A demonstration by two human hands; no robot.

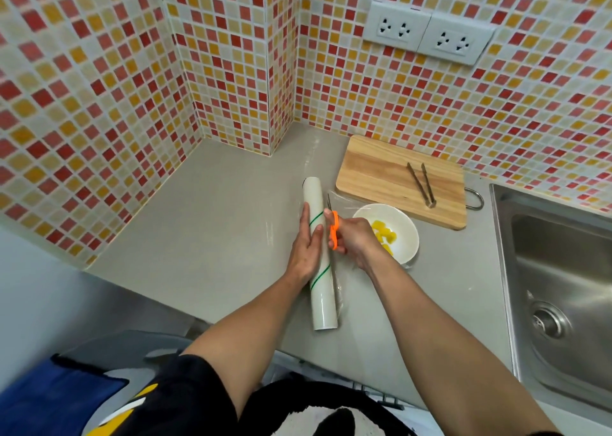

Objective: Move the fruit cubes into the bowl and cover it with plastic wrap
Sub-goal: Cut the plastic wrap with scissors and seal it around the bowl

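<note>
A white bowl (402, 233) on the grey counter holds several yellow fruit cubes (384, 235). To its left lies a white roll of plastic wrap (323, 289) with green stripes. My left hand (308, 243) lies flat on the roll, pressing it down. A clear sheet of wrap (339, 298) stretches from the roll towards the bowl. My right hand (352, 236) grips orange-handled scissors (334, 230), their blades pointing away along the roll's right side, over the sheet.
A wooden cutting board (381, 173) lies behind the bowl with metal tongs (422, 183) on it. A steel sink (563, 280) is at the right. Tiled walls close the corner, with two power outlets (427, 34) above the board.
</note>
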